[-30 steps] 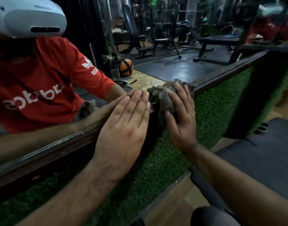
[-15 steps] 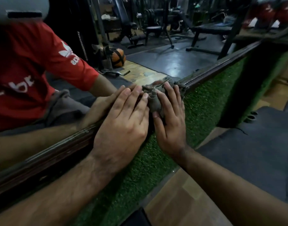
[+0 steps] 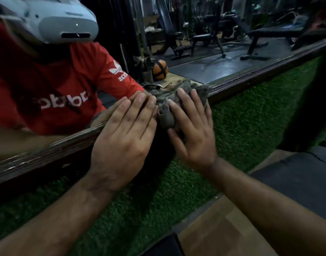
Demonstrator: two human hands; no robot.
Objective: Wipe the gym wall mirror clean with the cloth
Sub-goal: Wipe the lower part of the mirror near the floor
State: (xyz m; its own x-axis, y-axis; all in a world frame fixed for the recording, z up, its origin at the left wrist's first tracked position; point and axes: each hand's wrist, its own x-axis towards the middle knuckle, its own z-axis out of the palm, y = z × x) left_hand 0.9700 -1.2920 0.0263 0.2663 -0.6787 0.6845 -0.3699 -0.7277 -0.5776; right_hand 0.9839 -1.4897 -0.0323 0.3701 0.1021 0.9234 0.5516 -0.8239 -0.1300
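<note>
Head view: right hand (image 3: 193,133) presses the cloth (image 3: 178,100) flat-fingered at the mirror (image 3: 204,69) frame (image 3: 250,76) — barely shifted; left hand (image 3: 125,139) braces, fingers straight — wiping continues.

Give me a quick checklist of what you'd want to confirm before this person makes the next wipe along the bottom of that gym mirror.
1. Cloth under the working hand: ok. The right hand presses the cloth with spread, straight fingers.
2. Cloth on the glass: ok in part. It sits at the lower edge of the mirror, bunched partly over the wooden frame.
3. Cloth spread flat: not ok. It is crumpled.
4. Other hand out of the wiping path: not ok. The left hand lies flat right beside the cloth, over the frame.
5. Glass clean where wiped: cannot tell; the picture is dim.
6. Cloth damp or dry: cannot tell.
</note>
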